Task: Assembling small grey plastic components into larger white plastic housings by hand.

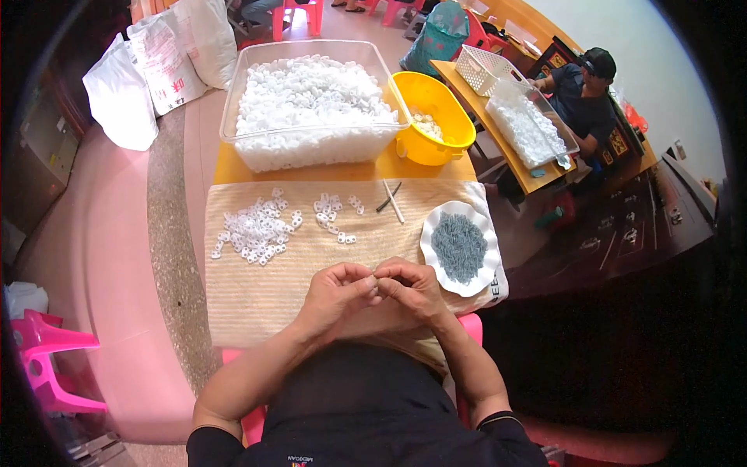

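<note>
My left hand (pixel 336 296) and my right hand (pixel 416 292) meet over the near part of the striped cloth (pixel 264 311), fingertips pinched together. Whatever lies between them is hidden or too small to name. Beyond my left hand is a heap of small white plastic pieces (pixel 255 232), each with dark holes. A smaller scatter of the same pieces (pixel 328 208) lies to its right. On my right hand's far side stands a white scalloped dish (pixel 427 247) full of small grey slender parts (pixel 459 247). A white stick (pixel 394 204) crosses a black stick (pixel 382 208) on the cloth.
At the table's far end stand a clear tub (pixel 233 132) heaped with white pieces and a yellow basin (pixel 437 152). White sacks (pixel 124 93) lean at far left, and a pink stool (pixel 54 342) is at left. On the right, a person (pixel 583 97) sits at another table (pixel 537 183).
</note>
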`<state>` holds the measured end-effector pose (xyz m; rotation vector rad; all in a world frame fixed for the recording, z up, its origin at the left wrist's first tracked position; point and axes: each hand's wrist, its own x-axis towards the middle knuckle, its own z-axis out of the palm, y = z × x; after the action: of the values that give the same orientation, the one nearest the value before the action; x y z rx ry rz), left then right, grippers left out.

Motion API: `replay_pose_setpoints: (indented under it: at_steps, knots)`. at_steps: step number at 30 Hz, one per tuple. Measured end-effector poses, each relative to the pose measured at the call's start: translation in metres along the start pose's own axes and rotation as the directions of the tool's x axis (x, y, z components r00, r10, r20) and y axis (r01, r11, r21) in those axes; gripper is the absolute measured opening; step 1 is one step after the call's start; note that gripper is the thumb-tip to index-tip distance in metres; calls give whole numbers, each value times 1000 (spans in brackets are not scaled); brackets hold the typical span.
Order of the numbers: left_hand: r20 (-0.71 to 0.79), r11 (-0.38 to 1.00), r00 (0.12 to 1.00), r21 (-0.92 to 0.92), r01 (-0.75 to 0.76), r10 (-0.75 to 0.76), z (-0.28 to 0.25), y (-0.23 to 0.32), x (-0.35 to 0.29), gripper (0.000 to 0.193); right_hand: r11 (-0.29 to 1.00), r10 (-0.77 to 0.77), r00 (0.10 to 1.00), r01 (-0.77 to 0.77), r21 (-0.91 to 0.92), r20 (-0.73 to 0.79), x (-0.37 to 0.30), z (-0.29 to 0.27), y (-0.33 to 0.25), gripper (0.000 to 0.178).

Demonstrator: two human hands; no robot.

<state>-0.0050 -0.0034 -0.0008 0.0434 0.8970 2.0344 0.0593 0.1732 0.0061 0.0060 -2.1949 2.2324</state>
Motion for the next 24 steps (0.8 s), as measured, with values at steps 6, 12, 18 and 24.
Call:
replay_pose_setpoints:
  at_steps: [6,12,18,24]
  knots:
    - [-62,1000,998,-1,21,-21,-1,-2,3,15,990,57,996,-65,-122,-68,0,-6,10,8]
    - [-36,999,999,-40,12,-13,-4,-1,6,20,997,83,990,-81,18,-113,3,0,7,8]
    - [-53,999,998,-50,12,-14,-7,-3,8,19,985,105,989,-90,144,-102,4,3,5,7]
    - [-74,999,997,-33,18,-20,-5,-3,6,18,995,68,992,-59,82,-108,2,3,12,8]
